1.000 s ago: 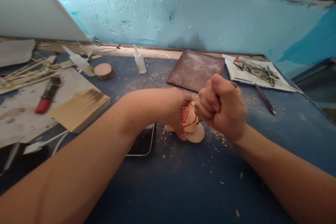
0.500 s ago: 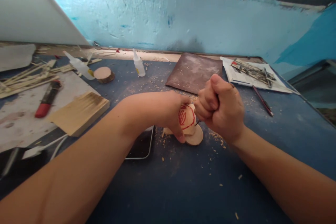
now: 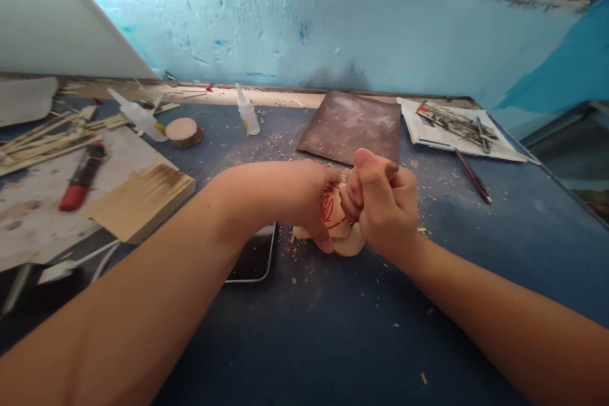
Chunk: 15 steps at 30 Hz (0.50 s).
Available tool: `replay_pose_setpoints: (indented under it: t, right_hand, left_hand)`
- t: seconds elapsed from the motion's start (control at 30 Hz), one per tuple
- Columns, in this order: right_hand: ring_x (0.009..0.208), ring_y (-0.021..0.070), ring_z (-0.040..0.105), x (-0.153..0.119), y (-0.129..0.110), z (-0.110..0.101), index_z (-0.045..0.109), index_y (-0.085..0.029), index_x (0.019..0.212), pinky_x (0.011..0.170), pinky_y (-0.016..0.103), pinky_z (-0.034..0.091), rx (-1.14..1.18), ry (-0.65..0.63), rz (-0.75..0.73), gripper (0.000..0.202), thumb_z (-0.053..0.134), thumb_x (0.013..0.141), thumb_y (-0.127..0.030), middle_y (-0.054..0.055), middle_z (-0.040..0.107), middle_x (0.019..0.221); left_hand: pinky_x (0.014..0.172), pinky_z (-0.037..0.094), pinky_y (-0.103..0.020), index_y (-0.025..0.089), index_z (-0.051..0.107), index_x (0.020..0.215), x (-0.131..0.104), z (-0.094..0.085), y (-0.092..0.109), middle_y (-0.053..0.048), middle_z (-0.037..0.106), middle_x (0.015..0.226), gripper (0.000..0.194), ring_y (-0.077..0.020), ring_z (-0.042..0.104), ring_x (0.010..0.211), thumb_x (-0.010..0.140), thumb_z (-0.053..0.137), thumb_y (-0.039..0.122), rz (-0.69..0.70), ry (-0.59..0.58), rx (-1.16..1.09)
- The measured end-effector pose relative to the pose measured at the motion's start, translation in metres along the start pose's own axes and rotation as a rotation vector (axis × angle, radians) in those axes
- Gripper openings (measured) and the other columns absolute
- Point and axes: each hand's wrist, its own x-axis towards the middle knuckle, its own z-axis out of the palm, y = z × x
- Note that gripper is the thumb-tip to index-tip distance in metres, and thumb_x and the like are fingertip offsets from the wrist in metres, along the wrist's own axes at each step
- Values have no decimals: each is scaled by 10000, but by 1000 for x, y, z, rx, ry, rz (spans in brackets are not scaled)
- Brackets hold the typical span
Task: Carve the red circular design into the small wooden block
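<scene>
My left hand (image 3: 314, 200) is closed around a pale piece of wood (image 3: 337, 219) with red marker lines drawn on it, pressing it down over the table. A round wood slice (image 3: 351, 244) lies under its front edge. My right hand (image 3: 383, 200) is in a fist against the right side of the marked wood, gripping a small carving tool. Its handle is mostly hidden inside the fist, and the tip is out of sight now. Wood shavings (image 3: 299, 254) are scattered around the hands. Partly under my left forearm lies a dark phone (image 3: 254, 260).
Behind the hands lies brown sandpaper (image 3: 354, 127). At left are a wood block (image 3: 143, 203), a red and black cutter (image 3: 83, 177), a log slice (image 3: 184, 132), glue bottles (image 3: 248, 115) and thin sticks (image 3: 42, 133). A pen (image 3: 473, 176) and paper with scraps (image 3: 457, 130) sit right.
My right fist has moved left and turned inward, closer over the marked wood. The thin tool tip that showed earlier is now hidden. My left hand keeps its hold.
</scene>
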Motion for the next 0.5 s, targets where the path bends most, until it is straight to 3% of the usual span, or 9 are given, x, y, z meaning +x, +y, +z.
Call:
replay_pose_setpoints:
  t: [0.13, 0.27, 0.4, 0.5]
  right_hand:
    - [410, 73, 312, 4, 0, -2, 472, -219, 607, 405, 265, 251, 53, -61, 44, 574, 660, 1093, -461, -73, 367, 512]
    - [388, 56, 308, 9, -14, 0, 479, -200, 562, 394, 243, 242, 111, -119, 88, 606, 664, 1092, -430, -74, 347, 491]
    - [361, 36, 259, 13, -28, 3, 429, -199, 542, 372, 223, 220, 200, -73, 90, 635, 759, 1024, -449, -89, 316, 496]
    - [372, 40, 277, 12, -26, 3, 441, -197, 556, 385, 222, 237, 192, -53, 65, 608, 718, 1055, -407, -83, 331, 503]
  left_hand:
    - [752, 499, -276, 304, 730, 1261, -2, -2, 2, 41, 824, 1042, 732, -243, 741, 909, 594, 979, 472, -23, -21, -9]
    - [706, 485, -300, 300, 694, 1303, -5, -5, 8, -6, 812, 1093, 814, -272, 730, 909, 568, 981, 500, -88, -9, 67]
    - [686, 467, -315, 304, 671, 1329, -7, -8, 15, -37, 807, 1123, 873, -293, 728, 912, 555, 982, 561, -148, -19, 130]
    - [661, 455, -304, 292, 666, 1338, -8, -9, 16, -33, 803, 1132, 879, -277, 719, 899, 560, 981, 553, -134, -21, 130]
